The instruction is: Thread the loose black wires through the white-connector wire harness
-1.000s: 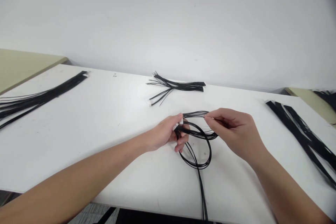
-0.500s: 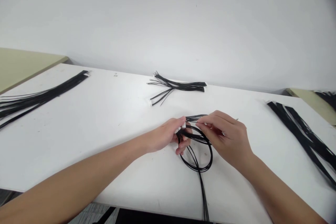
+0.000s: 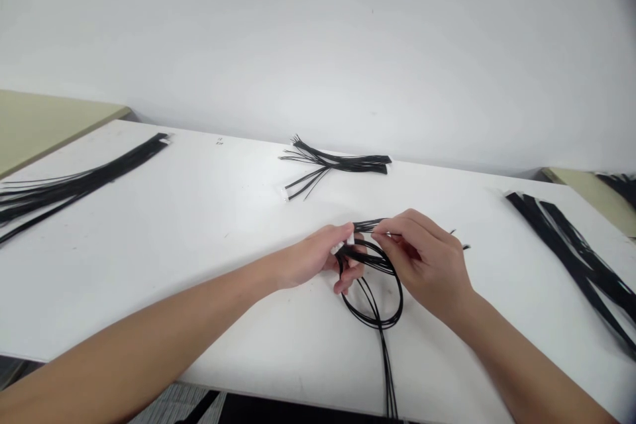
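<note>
Between the left fingers sit white connectors (black wires attached)

You can't read any text here for certain. The only thing resembling writing is a small dark marking on the white worktop, near its far edge. You'll find it to the right of the left-hand wire bundle and to the left of the middle wire bundle, touching neither. It sits in two short rows, the lower a little wider than the upper, but its characters are too small and blurred for you to make out. On the white connectors in your left hand, you can't make out any lettering.
</note>
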`<state>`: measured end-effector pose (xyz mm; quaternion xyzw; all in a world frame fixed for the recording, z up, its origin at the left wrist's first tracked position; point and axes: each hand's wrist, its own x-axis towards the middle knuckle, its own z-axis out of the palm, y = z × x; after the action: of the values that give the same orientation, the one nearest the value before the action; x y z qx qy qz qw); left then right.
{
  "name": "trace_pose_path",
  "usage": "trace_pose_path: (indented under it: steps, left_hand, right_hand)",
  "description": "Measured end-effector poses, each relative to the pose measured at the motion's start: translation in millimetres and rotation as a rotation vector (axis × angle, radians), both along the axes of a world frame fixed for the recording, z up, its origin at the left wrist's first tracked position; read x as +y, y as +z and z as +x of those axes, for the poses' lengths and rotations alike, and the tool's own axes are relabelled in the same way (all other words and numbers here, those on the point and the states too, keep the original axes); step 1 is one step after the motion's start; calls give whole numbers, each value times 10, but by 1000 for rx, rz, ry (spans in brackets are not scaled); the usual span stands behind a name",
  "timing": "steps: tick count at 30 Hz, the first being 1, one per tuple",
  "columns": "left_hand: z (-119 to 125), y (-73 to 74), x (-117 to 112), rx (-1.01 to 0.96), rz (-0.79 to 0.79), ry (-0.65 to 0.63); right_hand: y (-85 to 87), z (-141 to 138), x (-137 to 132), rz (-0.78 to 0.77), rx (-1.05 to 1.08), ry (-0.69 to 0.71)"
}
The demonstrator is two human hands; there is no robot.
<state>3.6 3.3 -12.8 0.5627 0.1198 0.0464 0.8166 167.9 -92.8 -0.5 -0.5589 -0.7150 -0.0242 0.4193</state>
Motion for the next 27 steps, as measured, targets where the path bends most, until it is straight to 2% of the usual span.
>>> trace_pose_path:
  steps: [12, 16, 21, 24, 27]
  left_hand:
    - [-13, 17, -3, 18, 40, -20]
    - [4, -12, -11, 25, -108, 53]
    - [4, -34, 18, 48, -370, 164]
    - [5, -9, 35, -5, -537, 256]
    - [14, 21, 31, -32, -638, 340]
  right_hand:
    - [-34, -19, 5, -23, 29, 6]
    - [10, -7, 16, 32, 3, -33]
    - [41, 31, 13, 214, 176, -264]
    - [12, 73, 10, 77, 285, -376]
    - [-33, 102, 20, -107, 253, -344]
